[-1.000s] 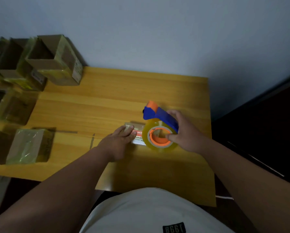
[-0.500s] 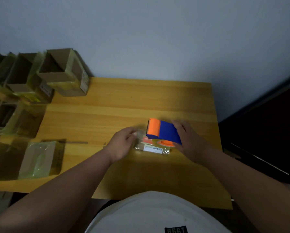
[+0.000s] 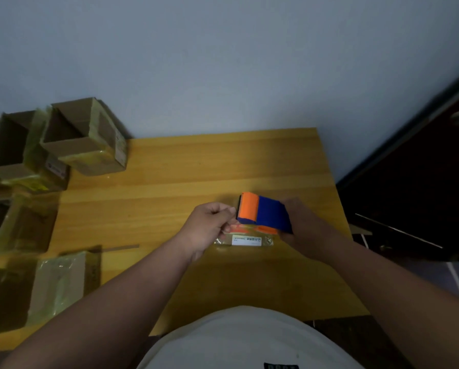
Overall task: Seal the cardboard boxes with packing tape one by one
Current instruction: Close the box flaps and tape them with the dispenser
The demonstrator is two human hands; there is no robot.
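Head view: near the table's point(image 3: 169, 166) right edge, the left hand point(image 3: 209, 225) pinches a small, light, tape-slick box point(image 3: 245, 239) by its end while the right hand point(image 3: 300, 222) grips the tape dispenser point(image 3: 263, 214) above it.

Count: 1 tape dispenser point(image 3: 263, 214), orange and blue. 1 small flat box point(image 3: 245, 239) under it. 2 open-top cardboard boxes point(image 3: 86, 137) far left on the surface point(image 3: 196, 169); more taped boxes point(image 3: 60, 283) along left edge, cropped, number unclear. 2 hands.
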